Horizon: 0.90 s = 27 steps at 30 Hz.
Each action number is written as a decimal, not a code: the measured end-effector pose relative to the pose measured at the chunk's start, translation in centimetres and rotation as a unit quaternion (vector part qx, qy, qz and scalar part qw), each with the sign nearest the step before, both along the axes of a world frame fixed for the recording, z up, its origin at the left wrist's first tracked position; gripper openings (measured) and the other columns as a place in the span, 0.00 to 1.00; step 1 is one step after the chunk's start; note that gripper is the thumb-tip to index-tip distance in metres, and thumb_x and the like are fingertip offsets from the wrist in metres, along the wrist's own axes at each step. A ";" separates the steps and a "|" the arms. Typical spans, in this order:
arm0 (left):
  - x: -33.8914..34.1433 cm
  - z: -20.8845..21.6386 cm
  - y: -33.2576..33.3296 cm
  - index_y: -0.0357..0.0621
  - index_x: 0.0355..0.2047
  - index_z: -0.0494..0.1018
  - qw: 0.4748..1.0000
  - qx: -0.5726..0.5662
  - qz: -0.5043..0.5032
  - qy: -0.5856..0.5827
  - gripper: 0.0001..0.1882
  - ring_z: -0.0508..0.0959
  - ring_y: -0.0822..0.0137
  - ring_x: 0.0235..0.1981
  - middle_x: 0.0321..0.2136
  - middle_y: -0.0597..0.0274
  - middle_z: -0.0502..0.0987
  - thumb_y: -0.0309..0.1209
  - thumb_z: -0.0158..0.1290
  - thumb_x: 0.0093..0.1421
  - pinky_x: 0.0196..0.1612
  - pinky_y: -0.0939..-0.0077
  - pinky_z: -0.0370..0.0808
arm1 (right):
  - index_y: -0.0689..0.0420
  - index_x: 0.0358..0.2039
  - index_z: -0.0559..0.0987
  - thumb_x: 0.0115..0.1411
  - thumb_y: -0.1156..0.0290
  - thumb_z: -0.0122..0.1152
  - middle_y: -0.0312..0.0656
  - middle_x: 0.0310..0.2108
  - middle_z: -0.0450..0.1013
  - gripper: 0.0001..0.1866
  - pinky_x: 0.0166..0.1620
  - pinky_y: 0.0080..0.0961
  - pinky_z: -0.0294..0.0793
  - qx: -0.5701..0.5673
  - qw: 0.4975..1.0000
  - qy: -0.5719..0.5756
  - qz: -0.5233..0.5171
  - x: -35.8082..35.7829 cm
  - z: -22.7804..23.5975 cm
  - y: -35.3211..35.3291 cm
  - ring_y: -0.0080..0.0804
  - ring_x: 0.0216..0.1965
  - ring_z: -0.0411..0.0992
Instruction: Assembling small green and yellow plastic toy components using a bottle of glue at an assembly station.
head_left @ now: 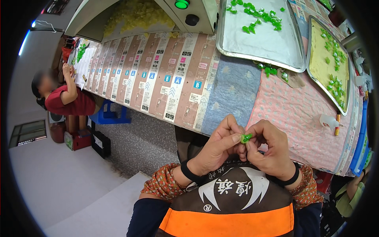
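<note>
Close in front of my apron, a small green plastic figure (245,138) is pinched between both hands. My left hand (219,144) has its thumb and fingertips closed on the figure's left side. From the other side my right hand (268,146) grips it with thumb and forefinger. The piece is shiny and partly covered by my fingertips, so its full shape is hidden. Beyond my hands a metal tray (260,59) lined with white holds several similar green figures (272,17), some with white, eye-like spots. More green pieces (270,71) lie by its near edge.
A second tray (321,81), lined in yellow, holds more green figures at the right. Near it stand a small squeeze bottle (327,121) and an orange tube (337,124). A machine housing (197,19) with yellow pieces rises at the back. A person (71,94) works at the far left.
</note>
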<state>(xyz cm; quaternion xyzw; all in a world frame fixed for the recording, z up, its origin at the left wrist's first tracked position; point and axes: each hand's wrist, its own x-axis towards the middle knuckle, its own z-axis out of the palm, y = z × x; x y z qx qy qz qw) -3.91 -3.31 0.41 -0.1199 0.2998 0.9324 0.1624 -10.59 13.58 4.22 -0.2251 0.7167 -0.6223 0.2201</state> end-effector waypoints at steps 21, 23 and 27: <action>0.0 -0.1 0.2 0.49 0.38 0.59 1.000 0.016 -0.008 0.000 0.09 0.76 0.74 0.31 0.33 0.65 0.71 0.31 0.50 0.68 0.33 0.76 0.79 | 0.62 0.35 0.75 0.55 0.82 0.61 0.36 0.27 0.74 0.07 0.27 0.14 0.73 -0.016 1.000 -0.025 0.001 0.0 0.0 0.2 0.18 0.26 0.77; 0.0 -0.1 0.2 0.49 0.38 0.60 1.000 0.016 -0.007 -0.004 0.09 0.76 0.75 0.31 0.33 0.65 0.71 0.31 0.50 0.68 0.34 0.76 0.79 | 0.62 0.35 0.75 0.55 0.82 0.61 0.36 0.27 0.74 0.07 0.27 0.14 0.73 -0.017 1.000 -0.026 0.001 0.0 0.0 0.2 0.18 0.26 0.77; -0.1 -0.1 0.2 0.49 0.38 0.60 1.000 0.017 -0.006 -0.005 0.09 0.76 0.75 0.31 0.33 0.65 0.71 0.31 0.51 0.68 0.33 0.77 0.79 | 0.62 0.35 0.75 0.55 0.83 0.60 0.36 0.27 0.75 0.07 0.27 0.14 0.73 -0.021 1.000 -0.023 0.001 0.0 -0.1 0.2 0.18 0.26 0.76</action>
